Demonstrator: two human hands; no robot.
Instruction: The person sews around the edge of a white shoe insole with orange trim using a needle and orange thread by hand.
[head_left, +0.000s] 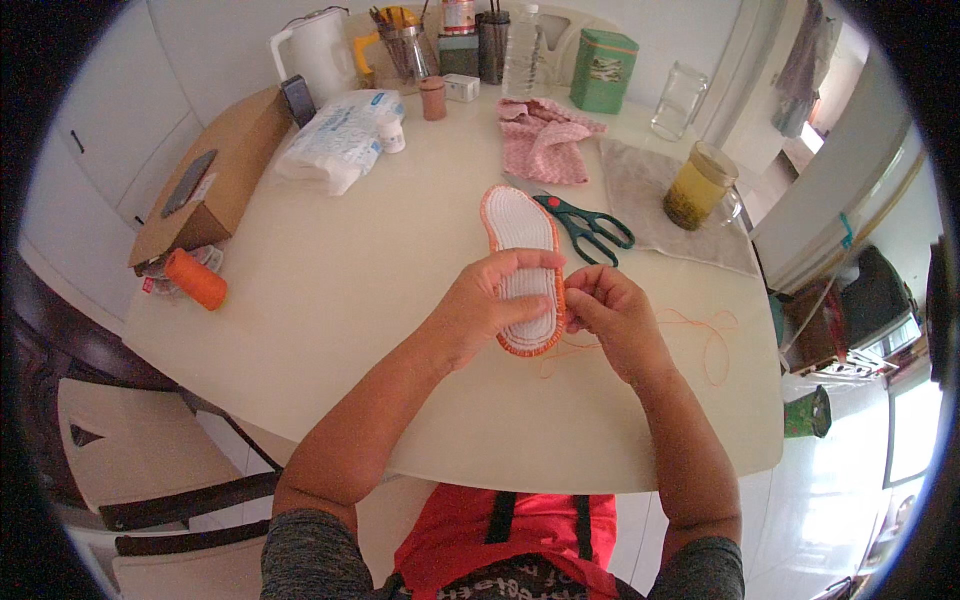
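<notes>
A white shoe sole (517, 217) with orange stitching round its edge stands out over the table. My left hand (499, 300) grips its middle, fingers over the far edge and thumb on the white face. At the sole's right edge, my right hand (604, 304) has its thumb and fingers pinched together; whether a needle is between them is too small to tell. Loose orange thread (705, 324) trails on the table to the right of and below my right hand. Green-handled scissors (589, 225) lie just beyond my right hand, their blades partly hidden by the sole.
An orange thread spool (196, 280) lies by a cardboard box (240, 165) at the left. A pink cloth (545, 142) lies beyond the scissors. On a grey cloth (637, 187) stands a glass mug of tea (699, 187). Jars, a green tin (604, 73) and a white kettle (319, 56) line the back.
</notes>
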